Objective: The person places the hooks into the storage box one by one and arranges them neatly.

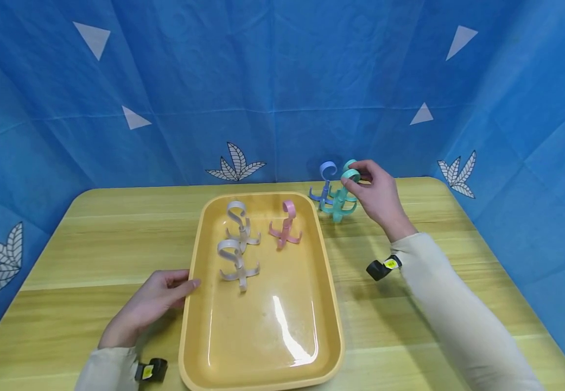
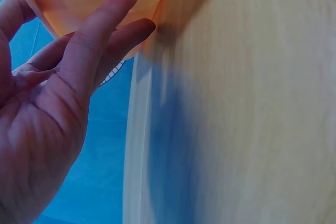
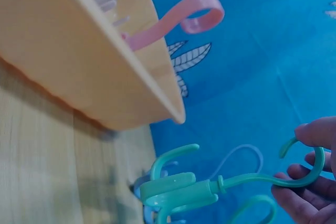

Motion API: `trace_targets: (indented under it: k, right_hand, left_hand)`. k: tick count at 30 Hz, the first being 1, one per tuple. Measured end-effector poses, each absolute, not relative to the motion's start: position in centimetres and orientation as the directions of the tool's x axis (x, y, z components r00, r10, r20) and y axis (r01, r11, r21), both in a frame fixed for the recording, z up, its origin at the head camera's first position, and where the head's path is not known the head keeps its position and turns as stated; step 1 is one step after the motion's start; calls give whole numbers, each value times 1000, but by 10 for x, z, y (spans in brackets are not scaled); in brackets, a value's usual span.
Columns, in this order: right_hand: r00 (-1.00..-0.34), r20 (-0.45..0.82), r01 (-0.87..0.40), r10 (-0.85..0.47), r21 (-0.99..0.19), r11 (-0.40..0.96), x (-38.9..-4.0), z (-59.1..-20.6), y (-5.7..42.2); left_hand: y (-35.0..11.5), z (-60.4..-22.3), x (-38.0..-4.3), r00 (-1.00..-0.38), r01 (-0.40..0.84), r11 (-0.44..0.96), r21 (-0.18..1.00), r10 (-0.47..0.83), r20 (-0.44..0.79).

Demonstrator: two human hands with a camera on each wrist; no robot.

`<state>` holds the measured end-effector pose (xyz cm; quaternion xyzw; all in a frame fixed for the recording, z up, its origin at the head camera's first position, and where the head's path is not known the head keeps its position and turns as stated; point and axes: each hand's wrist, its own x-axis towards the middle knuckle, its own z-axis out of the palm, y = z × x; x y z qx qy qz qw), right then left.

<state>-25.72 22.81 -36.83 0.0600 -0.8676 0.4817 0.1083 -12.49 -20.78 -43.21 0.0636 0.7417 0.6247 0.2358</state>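
Note:
My right hand (image 1: 377, 198) pinches the curled top of a green multi-armed hanging hook (image 1: 338, 203) at the table's back, right of the tray. In the right wrist view, the thumb and fingers close on that hook's (image 3: 184, 190) curl. A second green hook (image 3: 257, 200) and a blue-violet hook (image 1: 328, 169) are right behind it, partly hidden. My left hand (image 1: 157, 298) grips the left rim of the yellow tray (image 1: 258, 336), thumb over the edge and fingers outside. Inside the tray stand two whitish hooks (image 1: 241, 271) and a pink hook (image 1: 286, 233).
The wood-grain table (image 1: 106, 233) runs out on both sides of the tray. A blue patterned curtain (image 1: 272, 81) hangs along its back and sides. Black wrist straps (image 1: 382, 267) hang near both sleeves.

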Motion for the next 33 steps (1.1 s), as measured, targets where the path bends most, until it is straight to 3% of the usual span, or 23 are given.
trace_targets:
  k: [33]
  right_hand:
    - [-924,332,-383,-192,-795,469,-187,-315,201]
  left_hand:
    - [-211,-431,-128,-868,-210,229,950,404,-289]
